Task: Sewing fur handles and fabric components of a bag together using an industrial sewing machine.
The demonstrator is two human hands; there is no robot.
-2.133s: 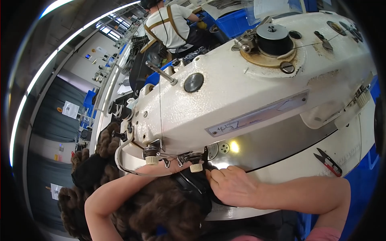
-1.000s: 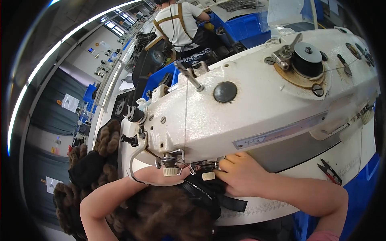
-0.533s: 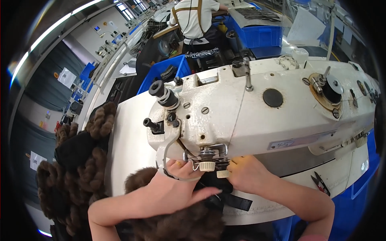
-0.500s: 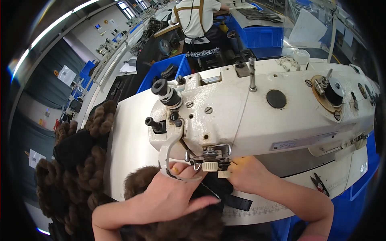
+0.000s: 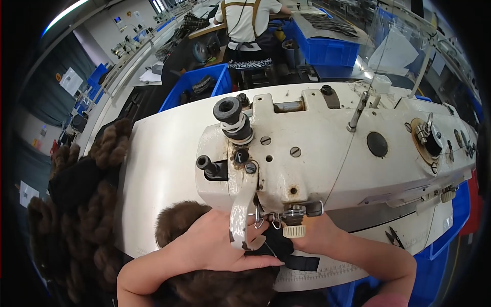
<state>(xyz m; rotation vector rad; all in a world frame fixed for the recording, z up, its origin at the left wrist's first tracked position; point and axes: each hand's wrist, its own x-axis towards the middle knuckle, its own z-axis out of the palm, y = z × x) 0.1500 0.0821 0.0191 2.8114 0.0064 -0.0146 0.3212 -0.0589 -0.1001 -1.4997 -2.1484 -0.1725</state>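
My left hand (image 5: 217, 243) lies over a brown fur piece (image 5: 225, 286), thumb stretched out along the black fabric (image 5: 276, 243). Its fingertips pass behind the curved lever of a white sewing machine (image 5: 327, 153). From the other side, my right hand (image 5: 318, 236) rests at the black fabric, close beneath the machine head. Its fingers are hidden by the tension knob (image 5: 294, 231). A short black strip (image 5: 303, 263) sticks out from the fabric between my hands. The needle area is out of sight behind the machine head.
A heap of brown fur and black pieces (image 5: 84, 204) stands at the left edge. Small thread snips (image 5: 395, 238) lie on the right of the white machine table (image 5: 153, 153). Beyond are a blue bin (image 5: 222, 82) and a seated person (image 5: 248, 23).
The view has shifted, so the machine head appears turned and lower. My hands stay on the fabric at nearly the same place, and the black strip shows slightly farther left.
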